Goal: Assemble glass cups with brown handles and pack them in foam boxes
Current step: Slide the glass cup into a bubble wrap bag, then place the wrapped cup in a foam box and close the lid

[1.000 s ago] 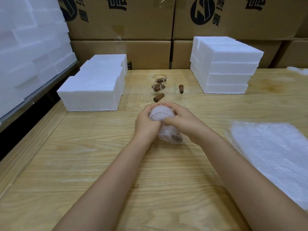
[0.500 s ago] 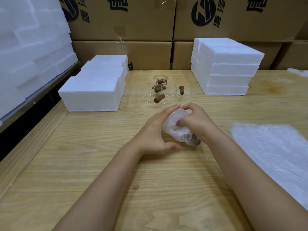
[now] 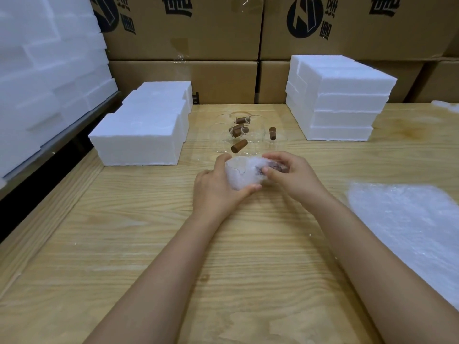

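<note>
The wrapped cup (image 3: 244,173) sits mid-table, bundled in thin bubble film, its brown handle (image 3: 274,167) seemingly poking out rightward. Likely light, brittle, slick under wrap: best cradled round the body. Left hand (image 3: 218,192) cups it; right hand (image 3: 291,176) pinches the handle end. Bare cups (image 3: 239,135) wait toward the far edge.

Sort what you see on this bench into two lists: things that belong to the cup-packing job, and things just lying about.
Part of the job:
- wrapped cup, held by left hand and right hand
- glass cups with brown handles
- foam boxes, left and right
- bubble wrap sheets

Just lying about:
- cardboard cartons behind the bench
- foam stack at far left
</note>
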The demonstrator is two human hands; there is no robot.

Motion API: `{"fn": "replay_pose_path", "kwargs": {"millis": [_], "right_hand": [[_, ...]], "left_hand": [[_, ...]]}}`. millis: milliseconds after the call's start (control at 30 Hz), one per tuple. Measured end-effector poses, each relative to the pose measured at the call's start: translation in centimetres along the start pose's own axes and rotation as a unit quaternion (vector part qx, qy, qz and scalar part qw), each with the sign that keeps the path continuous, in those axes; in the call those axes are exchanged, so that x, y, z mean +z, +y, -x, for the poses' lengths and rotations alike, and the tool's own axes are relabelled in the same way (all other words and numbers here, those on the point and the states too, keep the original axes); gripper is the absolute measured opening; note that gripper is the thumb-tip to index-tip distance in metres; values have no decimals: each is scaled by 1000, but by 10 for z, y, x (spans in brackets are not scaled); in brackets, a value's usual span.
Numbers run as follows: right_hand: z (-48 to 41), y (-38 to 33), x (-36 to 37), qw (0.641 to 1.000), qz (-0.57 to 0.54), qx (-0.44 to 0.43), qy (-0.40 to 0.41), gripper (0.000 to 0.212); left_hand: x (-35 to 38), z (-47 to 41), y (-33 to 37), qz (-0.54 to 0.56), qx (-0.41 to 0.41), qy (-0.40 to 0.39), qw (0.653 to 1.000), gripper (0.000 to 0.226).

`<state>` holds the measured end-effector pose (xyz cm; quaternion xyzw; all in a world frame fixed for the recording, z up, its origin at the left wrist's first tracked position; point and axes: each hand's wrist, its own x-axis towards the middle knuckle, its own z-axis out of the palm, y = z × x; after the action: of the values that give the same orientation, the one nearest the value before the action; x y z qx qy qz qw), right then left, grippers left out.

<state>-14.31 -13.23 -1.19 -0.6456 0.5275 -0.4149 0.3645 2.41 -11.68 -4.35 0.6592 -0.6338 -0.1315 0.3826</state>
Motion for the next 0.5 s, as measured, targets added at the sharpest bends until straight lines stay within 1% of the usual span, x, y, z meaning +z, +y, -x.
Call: {"fn": "replay_pose_path", "kwargs": {"millis": [133,200,300,333,400,433,500], "right_hand": [[0,7,11,999,22,-5,36,25],[0,8,12,999,29,-5,29,26],[-3,5,5,1000,1,11,3,37],[-5,4,0,999,-22,19,21,39],[-10,1,-13,989,-84,39,117,36],[-14,1,-21,977,-110,54,176,36],[-26,5,-36,951,-130,83,268,42]], "left_hand": [[4,-1,-2,-70,41,19,996,93],[6,-2,-3,-74,48,18,996,95],[6,-3,-4,-71,50,12,996,99],[7,-3,-4,-73,50,11,996,100],[7,-3,-5,-77,51,11,996,100],[7,-3,-5,-77,50,9,996,99],[8,-4,-5,-74,53,9,996,97]]}}
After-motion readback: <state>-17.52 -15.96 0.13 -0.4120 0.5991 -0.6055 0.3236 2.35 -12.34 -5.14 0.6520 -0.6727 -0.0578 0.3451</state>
